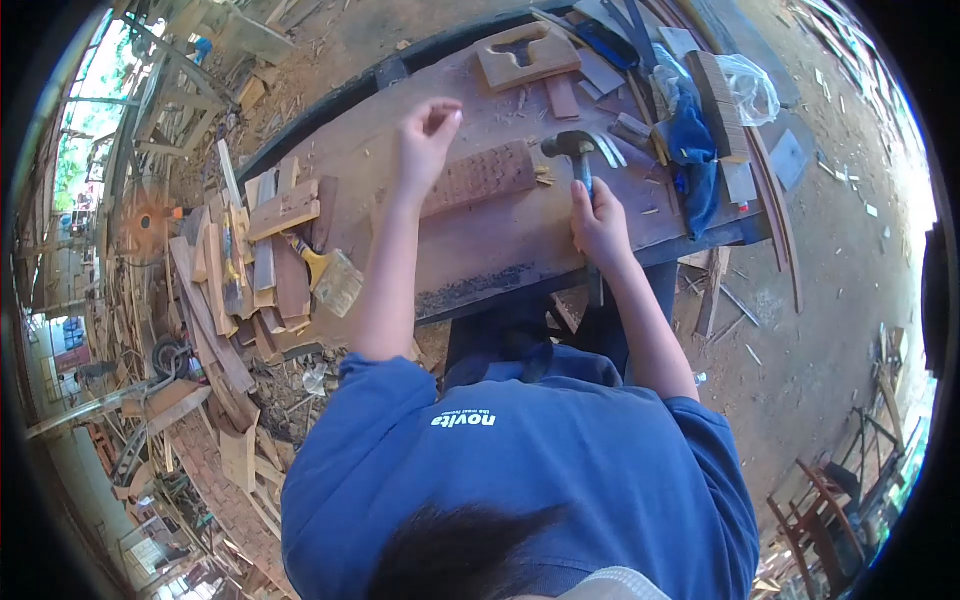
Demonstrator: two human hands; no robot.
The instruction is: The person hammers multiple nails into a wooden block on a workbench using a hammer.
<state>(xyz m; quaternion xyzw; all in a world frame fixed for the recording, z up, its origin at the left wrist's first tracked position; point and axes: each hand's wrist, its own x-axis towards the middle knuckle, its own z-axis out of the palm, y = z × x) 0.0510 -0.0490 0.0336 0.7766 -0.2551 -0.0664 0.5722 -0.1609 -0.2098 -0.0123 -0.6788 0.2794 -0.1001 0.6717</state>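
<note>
My right hand point(602, 222) grips the handle of a claw hammer point(583, 150), with its metal head toward the far side of the workbench point(480, 255). My left hand point(430, 140) is raised above the bench, fingers curled in toward the thumb; anything between the fingertips is too small to make out. Between the hands lies a reddish-brown wooden block point(485, 180), its top covered in rows of small marks. Several small yellowish wood pieces point(543, 175) sit by its right end, close to the hammer head. My left forearm hides the block's left end.
Stacked wood offcuts point(285, 210) and a paint brush point(338, 280) lie on the left. Toward the far right are a cut-out wooden piece point(525, 58), a blue cloth point(690, 150), a clear plastic bag point(748, 90) and long wood strips point(775, 200). Wood scraps litter the ground.
</note>
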